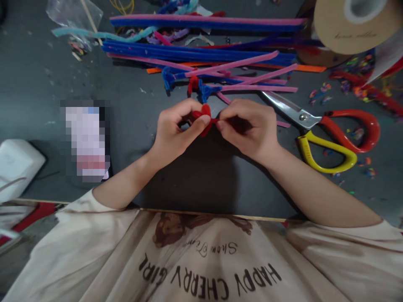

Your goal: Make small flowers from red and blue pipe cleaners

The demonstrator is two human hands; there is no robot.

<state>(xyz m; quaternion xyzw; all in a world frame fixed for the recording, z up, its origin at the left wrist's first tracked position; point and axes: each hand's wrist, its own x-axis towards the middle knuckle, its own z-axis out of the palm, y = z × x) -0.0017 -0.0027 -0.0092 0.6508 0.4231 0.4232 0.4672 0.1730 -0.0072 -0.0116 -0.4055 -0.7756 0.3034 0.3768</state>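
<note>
Between my hands is a red pipe cleaner [205,110] bent into several petal-like loops. My left hand [176,128] pinches the loops between thumb and fingers. A short red end runs to the right, and my right hand [248,126] grips it with thumb and forefinger. Just beyond my fingers lie blue pipe-cleaner shapes [206,91] on pink stems, with a small red bent piece [193,85] beside them. Scissors [304,117] with one red and one yellow handle lie right of my right hand, blades pointing up and left.
Long blue pipe cleaners [189,51] and pink ones [204,19] lie across the back of the dark table [189,176]. A ribbon spool [355,29] stands back right. A phone [88,142] and a white box-shaped object [19,163] are on the left. Colourful scraps dot the right side.
</note>
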